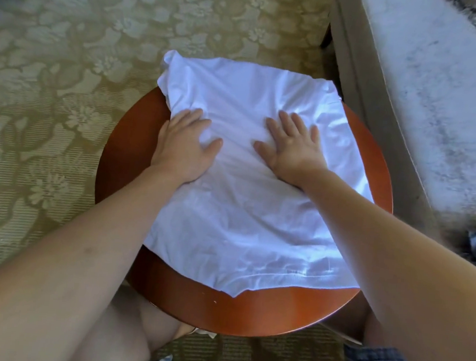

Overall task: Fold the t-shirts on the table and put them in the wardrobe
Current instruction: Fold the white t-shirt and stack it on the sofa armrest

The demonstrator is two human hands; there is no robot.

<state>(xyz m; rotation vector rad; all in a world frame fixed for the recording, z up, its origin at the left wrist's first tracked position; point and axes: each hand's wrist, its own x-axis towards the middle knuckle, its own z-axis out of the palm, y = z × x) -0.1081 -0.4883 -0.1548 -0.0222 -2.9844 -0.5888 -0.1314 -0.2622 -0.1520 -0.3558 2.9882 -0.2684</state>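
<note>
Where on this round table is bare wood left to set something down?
The table shows a bare crescent at its near rim, below the white t-shirt, and a strip left of it. The middle is crowded: left hand and right hand press flat on the shirt.

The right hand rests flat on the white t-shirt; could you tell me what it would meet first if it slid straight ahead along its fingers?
Only more of the white t-shirt: the right hand would reach the shirt's far edge, which seems to overhang the round table, with patterned carpet below.
</note>
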